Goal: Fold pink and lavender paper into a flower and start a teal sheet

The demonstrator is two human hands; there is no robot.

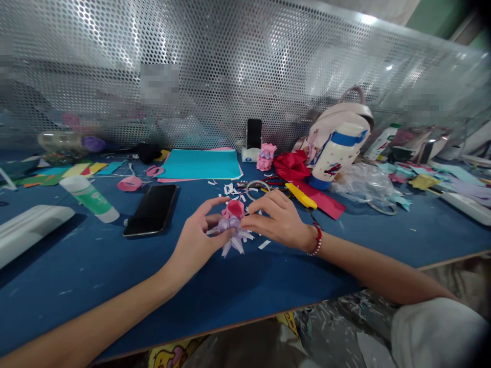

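A small paper craft with a pink cup-like top (233,209) and a spiky lilac lower part (233,240) is held above the blue table (245,286). My left hand (199,230) grips it from the left, thumb on the lilac points and fingers behind. From the right, my right hand (278,220) closes its fingers at the edge of the pink top; the fingertips pinch there, and a red beaded bracelet is on the wrist. White paper scraps (229,189) lie just behind the hands.
Left: a black phone (151,210), glue tube (90,198) and white case (32,232). Behind: blue paper (201,164), a phone on a stand (254,134) and pink craft (266,157). Right: yellow cutter (302,196), red paper (320,200), bottle (335,156), backpack (326,120).
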